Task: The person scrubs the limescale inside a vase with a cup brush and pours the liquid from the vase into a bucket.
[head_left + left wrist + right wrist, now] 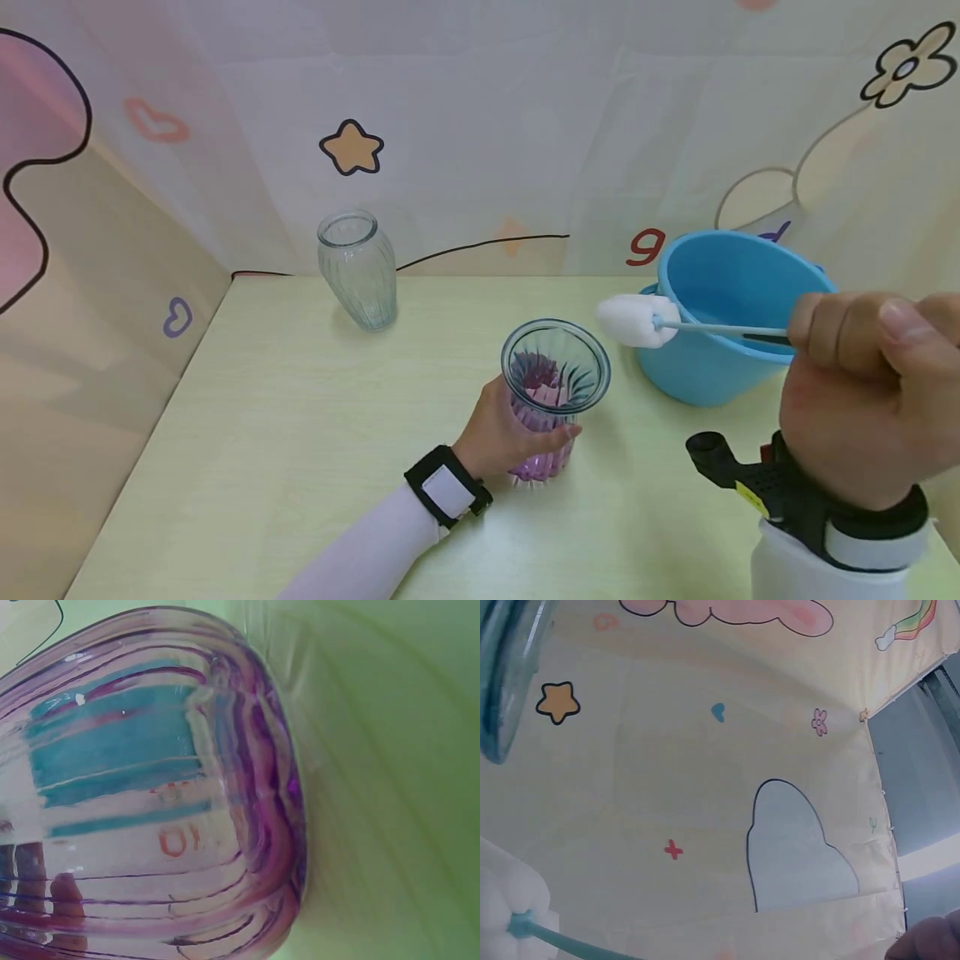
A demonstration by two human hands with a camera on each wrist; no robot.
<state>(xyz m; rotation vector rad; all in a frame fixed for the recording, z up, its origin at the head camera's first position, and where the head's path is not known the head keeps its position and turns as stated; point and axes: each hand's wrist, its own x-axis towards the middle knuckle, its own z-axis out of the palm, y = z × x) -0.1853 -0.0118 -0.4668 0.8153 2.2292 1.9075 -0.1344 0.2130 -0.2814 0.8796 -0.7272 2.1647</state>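
My left hand grips a ribbed glass vase round its side, with the thumb across the front. The vase has a clear, flared rim and purple glass lower down; in the left wrist view its purple base is close to the tabletop. My right hand holds a sponge bottle brush by its thin light-blue handle, raised at the right. The brush's white sponge head points left, above and to the right of the vase's mouth. In the right wrist view the sponge head shows at the lower left.
A second, clear ribbed glass vase stands at the table's back left. Behind the brush is a light-blue bucket. The pale wooden table meets a printed cloth backdrop at the back and a side wall on the left.
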